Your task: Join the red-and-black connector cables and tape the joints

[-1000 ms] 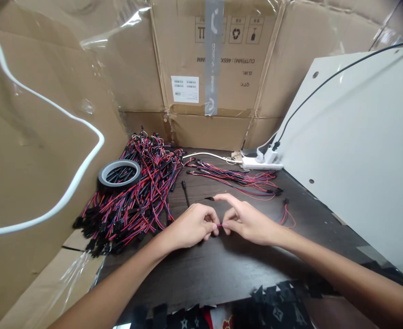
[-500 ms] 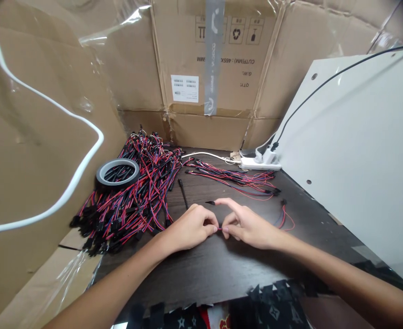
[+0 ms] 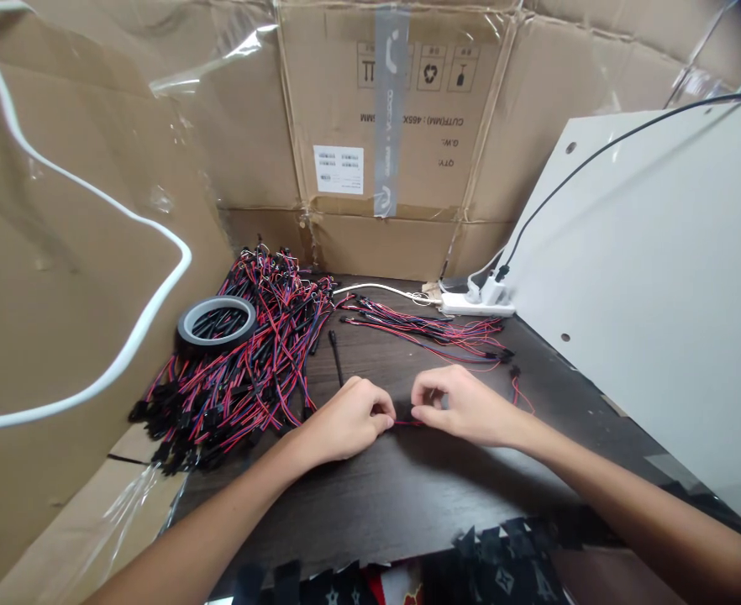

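My left hand [image 3: 359, 417] is closed, thumb and fingertips pinching thin red and dark wires [image 3: 406, 423] low over the dark table. The wires run out of its grip toward my right hand [image 3: 462, 405], which is curled just to the right. Its thumb and index finger come together near the wires; whatever lies between them is hidden. Behind my left hand lies a thin black cable [image 3: 336, 356]. Beyond my right wrist rests a short wire lead [image 3: 515, 386] with a black connector.
A large heap of red, blue and black wires [image 3: 263, 336] fills the left side, topped by a black tape roll [image 3: 187, 336]. Several wire leads [image 3: 427, 326] lie at the back, near a white power strip [image 3: 476, 304]. Cardboard [image 3: 408, 244] and a white panel [image 3: 635, 252] enclose the table.
My right index finger, stretched out with a black strip on its tip, has curled in; the strip no longer shows. My right hand moved slightly from the left, exposing more wire.
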Available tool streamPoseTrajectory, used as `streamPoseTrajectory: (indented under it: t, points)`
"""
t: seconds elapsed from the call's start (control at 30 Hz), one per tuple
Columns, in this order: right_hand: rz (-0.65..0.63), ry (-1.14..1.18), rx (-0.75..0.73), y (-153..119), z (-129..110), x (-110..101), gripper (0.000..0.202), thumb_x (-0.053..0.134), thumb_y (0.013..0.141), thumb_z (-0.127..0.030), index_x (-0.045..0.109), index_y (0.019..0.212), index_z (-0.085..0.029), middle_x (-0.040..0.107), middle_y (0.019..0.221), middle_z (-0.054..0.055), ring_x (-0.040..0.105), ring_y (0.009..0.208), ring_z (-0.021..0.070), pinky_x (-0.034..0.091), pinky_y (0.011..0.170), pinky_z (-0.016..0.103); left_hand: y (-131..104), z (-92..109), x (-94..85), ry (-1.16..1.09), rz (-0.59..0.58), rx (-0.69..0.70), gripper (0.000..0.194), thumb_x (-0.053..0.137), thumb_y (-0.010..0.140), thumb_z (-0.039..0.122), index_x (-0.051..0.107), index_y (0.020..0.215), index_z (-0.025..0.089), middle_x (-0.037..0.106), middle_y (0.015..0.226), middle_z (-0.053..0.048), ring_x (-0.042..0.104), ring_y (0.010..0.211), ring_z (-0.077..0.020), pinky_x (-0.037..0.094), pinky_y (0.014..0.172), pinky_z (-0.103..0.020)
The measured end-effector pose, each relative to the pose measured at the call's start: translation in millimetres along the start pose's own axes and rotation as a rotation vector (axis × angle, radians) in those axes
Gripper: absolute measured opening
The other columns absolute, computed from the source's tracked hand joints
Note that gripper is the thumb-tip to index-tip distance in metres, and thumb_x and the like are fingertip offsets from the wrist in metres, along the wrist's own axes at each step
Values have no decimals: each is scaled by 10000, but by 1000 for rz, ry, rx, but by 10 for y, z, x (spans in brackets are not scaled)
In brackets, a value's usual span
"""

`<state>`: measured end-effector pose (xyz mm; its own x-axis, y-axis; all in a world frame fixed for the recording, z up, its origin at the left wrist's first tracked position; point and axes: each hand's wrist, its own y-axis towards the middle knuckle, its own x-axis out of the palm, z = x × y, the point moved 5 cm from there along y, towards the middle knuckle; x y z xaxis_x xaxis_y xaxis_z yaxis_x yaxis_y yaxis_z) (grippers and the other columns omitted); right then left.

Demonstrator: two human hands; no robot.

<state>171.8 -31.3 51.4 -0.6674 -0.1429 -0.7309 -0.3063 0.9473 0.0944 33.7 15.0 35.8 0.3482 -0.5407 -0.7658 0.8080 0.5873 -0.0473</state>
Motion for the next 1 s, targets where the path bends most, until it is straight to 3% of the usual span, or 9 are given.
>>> streamPoseTrajectory:
  t: [0.2, 0.8, 1.0]
  points:
    - [-80, -23, -50, 103, 7, 116, 55, 587, 713, -160, 553, 669, -167, 534, 567, -42, 439, 513, 77, 336, 526, 206, -2, 6, -1, -10, -13, 3, 182, 543, 757, 156, 720, 727, 130, 624, 593, -6, 509, 562, -107, 336, 597, -220]
    - [-91, -65, -8, 175, 82, 160, 85, 608, 704, -169, 537, 659, -170, 527, 564, -46, 451, 523, 83, 328, 545, 212, 3, -3, 7, -24, -40, -10, 197, 525, 769, 163, 716, 740, 124, 624, 595, -13, 508, 570, -111, 331, 582, -223]
    - [-57, -158, -224, 101, -32, 114, 101, 623, 783, -189, 552, 714, -168, 569, 701, 0, 473, 658, 116, 340, 623, 236, 11, -16, 14, -54, -64, -22, 190, 523, 748, 149, 706, 718, 112, 617, 600, -12, 496, 573, -105, 319, 563, -214]
